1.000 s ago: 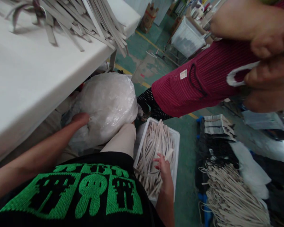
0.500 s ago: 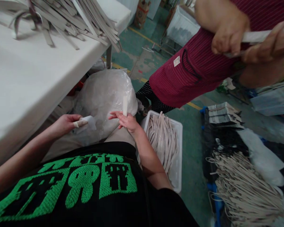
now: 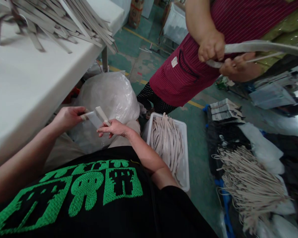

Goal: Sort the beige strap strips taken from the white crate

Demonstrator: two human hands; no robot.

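Note:
My left hand (image 3: 69, 118) pinches a small white, partly see-through sheet (image 3: 94, 119) between thumb and fingers. Close to its right, my right hand (image 3: 115, 128) is closed on a pale flat strip (image 3: 102, 115) whose end sticks up past the fingers. The sheet's edge meets or overlaps the right fingers; whether they grip it too, I cannot tell. Behind both hands bulges a large clear plastic bag (image 3: 114, 91). Beside my right forearm stands a white bin (image 3: 185, 155) holding many pale strips (image 3: 166, 140).
A white table (image 3: 47, 72) at left bears piled strips (image 3: 62, 19). A co-worker in a maroon apron (image 3: 188, 69) stands ahead, both hands on a pale band (image 3: 250, 47). On the right, bundled cords (image 3: 250, 178) lie over dark sheeting near stacked bundles (image 3: 224, 110).
My right hand has moved left to my left hand, and its strip now leans left. The co-worker's hands have shifted, showing more of the band. The view has turned slightly right.

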